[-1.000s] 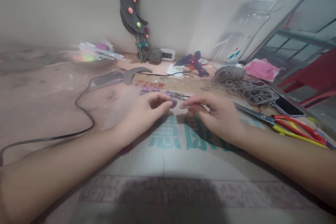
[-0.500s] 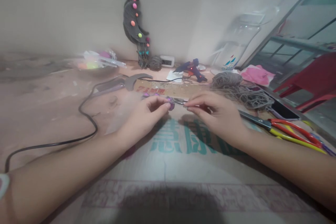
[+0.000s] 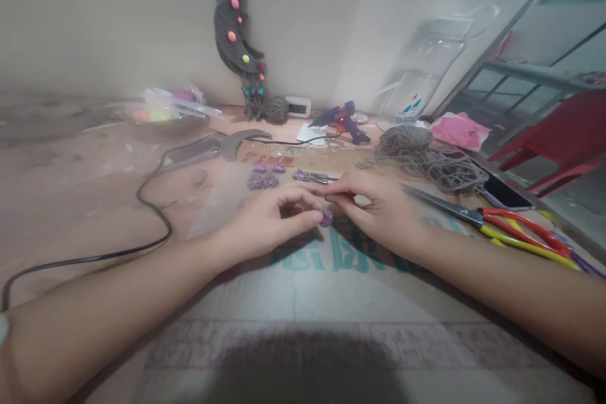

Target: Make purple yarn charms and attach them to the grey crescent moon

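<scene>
Near the middle of the frame, two hands work close together. Between its thumb and fingers the left hand pinches one purple piece; the right hand has thumb and forefinger pressed together, on what I cannot tell. About five purple-and-grey pieces lie behind, left of centre. The pinched one looks small, rounded, greyish at its edge; its long axis and direction are too blurred to tell.
</scene>
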The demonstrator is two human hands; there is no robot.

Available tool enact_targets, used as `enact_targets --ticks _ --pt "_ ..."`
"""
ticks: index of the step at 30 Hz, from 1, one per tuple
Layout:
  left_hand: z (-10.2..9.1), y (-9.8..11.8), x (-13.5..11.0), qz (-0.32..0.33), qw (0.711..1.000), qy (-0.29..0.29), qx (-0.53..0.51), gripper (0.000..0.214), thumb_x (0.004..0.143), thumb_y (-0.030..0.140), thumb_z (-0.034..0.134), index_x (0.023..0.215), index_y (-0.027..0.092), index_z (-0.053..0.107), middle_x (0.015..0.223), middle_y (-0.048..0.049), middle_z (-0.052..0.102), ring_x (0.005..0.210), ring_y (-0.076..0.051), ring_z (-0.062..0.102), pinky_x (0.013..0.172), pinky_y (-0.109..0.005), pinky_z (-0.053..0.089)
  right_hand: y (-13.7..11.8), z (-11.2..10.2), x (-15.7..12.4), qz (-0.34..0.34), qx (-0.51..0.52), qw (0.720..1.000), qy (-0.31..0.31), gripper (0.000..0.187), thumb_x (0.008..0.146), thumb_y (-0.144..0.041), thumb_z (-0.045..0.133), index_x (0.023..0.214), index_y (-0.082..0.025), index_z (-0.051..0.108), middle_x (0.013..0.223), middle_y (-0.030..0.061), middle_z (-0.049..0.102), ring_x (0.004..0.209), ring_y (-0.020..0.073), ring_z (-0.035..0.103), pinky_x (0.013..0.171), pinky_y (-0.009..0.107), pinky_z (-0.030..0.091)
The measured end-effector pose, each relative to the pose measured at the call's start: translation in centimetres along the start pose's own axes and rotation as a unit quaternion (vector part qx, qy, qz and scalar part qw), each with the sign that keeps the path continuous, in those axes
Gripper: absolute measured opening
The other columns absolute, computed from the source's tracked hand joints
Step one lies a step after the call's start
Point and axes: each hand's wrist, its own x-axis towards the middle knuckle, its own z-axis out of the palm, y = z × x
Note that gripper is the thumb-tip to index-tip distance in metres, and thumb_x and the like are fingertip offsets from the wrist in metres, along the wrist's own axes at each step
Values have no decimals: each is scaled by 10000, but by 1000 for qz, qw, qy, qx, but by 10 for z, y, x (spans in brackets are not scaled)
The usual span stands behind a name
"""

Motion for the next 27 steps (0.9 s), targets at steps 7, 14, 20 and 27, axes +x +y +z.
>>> enact_targets --ticks 7,14,20,27 --pt "-1 1 1 1 1000 11 28 159 870 329 647 868 183 709 1071 -50 685 920 -178 635 820 -315 482 -1 1 -1 -25 -12 999 -22 144 925 -156 608 988 -176 737 823 34 737 728 122 658 674 221 486" --pt "-1 3 0 -4 1000 13 27 139 865 297 650 849 179 722 935 -40 682 851 -165 648 805 -307 501 3 3 -1 -23 -13 999 -24 150 938 -172 577 964 -179 724 827 36 741 736 131 665 685 235 501" --pt "0 2 0 -11 1000 13 19 176 868 321 653 823 163 717 995 -69 691 925 -200 660 845 -338 525 2 2 -3 25 3 999 -28 194 917 -199 562 1067 -174 684 882 55 750 708 145 660 649 256 512" --pt "-2 5 -1 9 999 8 46 168 858 347 676 827 198 747 1330 -93 591 1189 -256 593 1061 -429 438 3 0 -3 30 24 999 -12 163 927 -172 540 962 -187 699 875 48 752 759 155 678 694 267 514"
